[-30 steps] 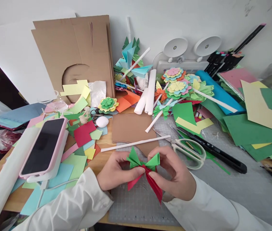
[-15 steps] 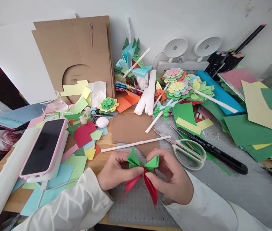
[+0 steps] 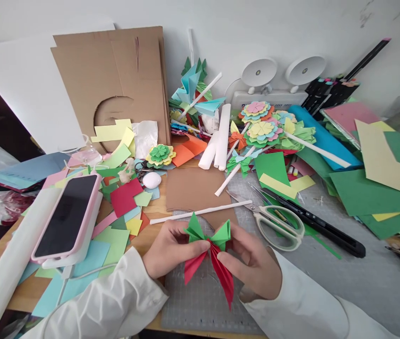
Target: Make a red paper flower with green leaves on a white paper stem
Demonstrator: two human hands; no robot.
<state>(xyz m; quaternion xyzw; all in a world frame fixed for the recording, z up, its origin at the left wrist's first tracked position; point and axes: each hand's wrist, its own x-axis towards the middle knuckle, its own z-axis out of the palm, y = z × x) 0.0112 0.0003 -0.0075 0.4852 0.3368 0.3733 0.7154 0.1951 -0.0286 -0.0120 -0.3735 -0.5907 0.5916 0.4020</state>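
Observation:
Between my two hands is a folded paper butterfly [image 3: 220, 263], green at the top and red below, with pleated wings. My left hand [image 3: 174, 249] pinches its left side, thumb lying across the middle where green meets red. My right hand [image 3: 254, 259] grips the right side, thumb on the red wing and fingers behind the green one. The butterfly is held above a grey cutting mat [image 3: 200, 308]. Just beyond it lie a thin rolled white paper stick [image 3: 200, 212] and a piece of brown cardboard [image 3: 196, 186].
Scissors [image 3: 281, 223] and a black utility knife [image 3: 322, 226] lie to the right. On the left are a phone [image 3: 66, 219] and many paper scraps [image 3: 125, 195]. Paper flowers [image 3: 263, 132], a twin-head lamp [image 3: 268, 96] and cardboard sheets [image 3: 111, 70] stand at the back.
My right thumb has shifted slightly and the right red wing shows more spread. The green wings tilt a little to the left. The whole view has moved slightly.

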